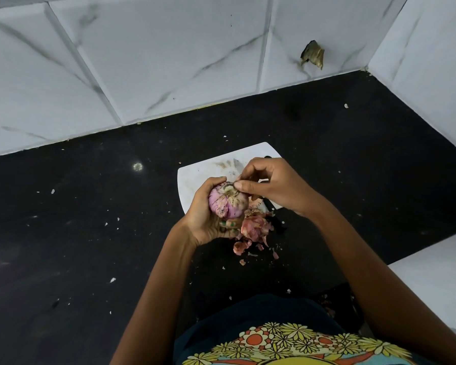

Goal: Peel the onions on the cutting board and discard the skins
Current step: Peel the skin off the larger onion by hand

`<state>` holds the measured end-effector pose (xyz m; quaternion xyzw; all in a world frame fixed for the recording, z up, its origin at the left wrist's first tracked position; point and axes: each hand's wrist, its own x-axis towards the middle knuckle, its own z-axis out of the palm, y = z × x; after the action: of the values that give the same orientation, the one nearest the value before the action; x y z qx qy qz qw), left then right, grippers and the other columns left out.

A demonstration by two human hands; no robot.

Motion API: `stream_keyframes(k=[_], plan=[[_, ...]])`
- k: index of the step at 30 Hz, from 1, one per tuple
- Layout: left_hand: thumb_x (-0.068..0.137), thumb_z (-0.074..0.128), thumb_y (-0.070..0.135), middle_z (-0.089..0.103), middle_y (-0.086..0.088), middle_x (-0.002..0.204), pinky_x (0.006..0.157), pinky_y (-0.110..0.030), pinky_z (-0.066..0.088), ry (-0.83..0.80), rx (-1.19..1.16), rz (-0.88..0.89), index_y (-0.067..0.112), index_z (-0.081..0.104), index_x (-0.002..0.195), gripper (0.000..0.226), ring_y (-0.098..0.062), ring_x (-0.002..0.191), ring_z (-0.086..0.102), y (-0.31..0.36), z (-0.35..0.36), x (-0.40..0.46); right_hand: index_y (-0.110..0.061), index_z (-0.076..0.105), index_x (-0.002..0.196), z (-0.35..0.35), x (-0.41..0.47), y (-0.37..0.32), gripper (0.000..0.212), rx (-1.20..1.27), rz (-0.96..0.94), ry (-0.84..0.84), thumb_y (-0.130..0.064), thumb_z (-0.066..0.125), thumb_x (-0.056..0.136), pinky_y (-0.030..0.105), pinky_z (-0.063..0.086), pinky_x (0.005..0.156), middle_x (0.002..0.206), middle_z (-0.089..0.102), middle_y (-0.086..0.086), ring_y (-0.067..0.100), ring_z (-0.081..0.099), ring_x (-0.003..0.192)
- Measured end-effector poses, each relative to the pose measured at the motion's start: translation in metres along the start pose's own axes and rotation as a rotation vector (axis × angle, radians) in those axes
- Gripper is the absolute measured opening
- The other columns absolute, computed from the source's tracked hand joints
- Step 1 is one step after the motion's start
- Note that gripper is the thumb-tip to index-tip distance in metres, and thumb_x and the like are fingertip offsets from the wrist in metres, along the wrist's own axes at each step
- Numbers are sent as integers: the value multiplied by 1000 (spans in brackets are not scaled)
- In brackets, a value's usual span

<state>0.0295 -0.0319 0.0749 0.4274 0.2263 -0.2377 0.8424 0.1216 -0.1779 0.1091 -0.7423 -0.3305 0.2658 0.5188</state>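
Floral-print shirt [287, 343] is being seen at bottom edge, closest to cam, w/ both forearms reaching fwd over black countertop [90, 219]. Onion [228, 200], purple-pink w/ pale root end facing up, is being held up off the surface in left hand [208, 219]; fingers are being curled round it from below and left, thumb pressed on its upper side. Right hand [271, 185] is being held just right of onion, thumb and forefinger pinched together at the root end, apparently on a bit of skin; the bit itself is too small to make out. Other right fingers are being kept loosely curled. White cutting board [208, 172] is lying beyond and under the hands, partly hidden by them, w/ smudges on its surface. Pile of peeled skins [253, 230], pinkish, is sitting on countertop at near edge of board, just below right of onion; smaller scraps are being scattered toward cam. Dark knife handle [274, 214] is showing btwn skins and right wrist, blade not clear. Small pale flecks are dotting countertop. White marbled wall tiles [169, 61] are backing the counter, w/ a brownish scrap [312, 55] stuck on them upper right.
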Motion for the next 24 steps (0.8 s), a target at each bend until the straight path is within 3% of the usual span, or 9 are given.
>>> stream_keyframes(k=[3, 6, 8, 10, 12, 17, 21, 24], plan=[[86, 30, 58, 45, -6, 50, 56, -26, 32, -20, -31, 1, 8, 58, 65, 61, -13, 41, 37, -1, 1, 0, -24, 67, 88, -1, -1, -1, 9, 25, 25, -35, -22, 72, 81, 20, 52, 69, 92, 64, -7, 13, 62, 82], [85, 33, 56, 46, -6, 53, 58, -27, 35, 16, -17, 21, 9, 60, 67, 58, -17, 46, 39, 0, 1, 2, -27, 61, 104, 5, -4, 2, 37, -34, 39, -110, -28, 80, 72, 18, 51, 70, 111, 56, 0, 17, 58, 87], [85, 34, 54, 48, -5, 53, 58, -26, 35, 27, 7, 24, 9, 62, 67, 56, -17, 46, 41, 2, 3, 2, -28, 56, 103, 13, -6, 5, 40, 23, 40, -81, -27, 81, 71, 23, 53, 73, 112, 54, 6, 18, 57, 86], [86, 35, 53, 50, -5, 53, 58, -25, 35, 45, 27, 25, 10, 63, 69, 54, -17, 47, 43, 5, 5, 2, -27, 55, 100, 18, -7, 5, 35, 125, 43, -45, -22, 79, 75, 28, 55, 78, 109, 57, 2, 18, 60, 92], [88, 33, 52, 55, -5, 53, 56, -23, 40, 87, 37, 19, 10, 61, 75, 52, -17, 45, 50, 7, 5, 2, -25, 54, 96, 22, -8, 4, 28, 190, 39, -20, -17, 75, 79, 25, 54, 78, 103, 59, -3, 9, 61, 96], [90, 30, 53, 58, -5, 53, 59, -25, 38, 141, 104, 42, 9, 58, 79, 54, -14, 42, 51, 6, 6, 3, -17, 53, 90, 33, -3, 9, 11, 209, 16, 78, -19, 63, 90, 20, 51, 74, 86, 57, -3, 2, 58, 84], [87, 33, 57, 59, -11, 69, 59, -27, 36, 92, 120, 37, 9, 66, 74, 60, -21, 56, 45, 0, 9, 6, -16, 49, 80, 30, 3, 12, 17, 143, 3, 144, -21, 55, 95, 15, 46, 68, 75, 51, -6, -2, 52, 73], [82, 39, 57, 57, -8, 61, 56, -25, 31, 43, 63, 10, 10, 67, 64, 58, -17, 47, 40, -1, 11, 7, -14, 50, 79, 26, 8, 14, 20, 74, 20, 144, -21, 52, 97, 21, 44, 71, 74, 50, -3, 5, 51, 75]])
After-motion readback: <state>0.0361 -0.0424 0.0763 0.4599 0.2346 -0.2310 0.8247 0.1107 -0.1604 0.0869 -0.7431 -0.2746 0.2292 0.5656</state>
